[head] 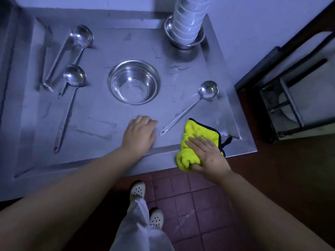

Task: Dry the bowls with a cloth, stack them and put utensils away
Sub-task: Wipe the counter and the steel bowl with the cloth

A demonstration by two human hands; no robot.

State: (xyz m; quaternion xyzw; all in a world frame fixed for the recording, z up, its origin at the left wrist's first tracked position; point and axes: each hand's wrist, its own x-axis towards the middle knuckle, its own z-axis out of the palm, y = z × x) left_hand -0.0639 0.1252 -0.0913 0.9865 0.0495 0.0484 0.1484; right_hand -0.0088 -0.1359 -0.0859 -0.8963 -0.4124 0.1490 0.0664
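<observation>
Dim bluish light, wide-angle edge distortion

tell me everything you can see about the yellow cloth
The yellow cloth is a thick, fluffy towel, microfibre by its look, with dark edging and a small dark hanging loop at its right side. It lies crumpled and partly bunched at the front right of the steel counter, its near end reaching the counter's front edge. The right hand rests on it, fingers fairly straight across the top and thumb tucked beside the bunched near end. The handle end of a ladle lies just left of it, apparently not touching.
</observation>
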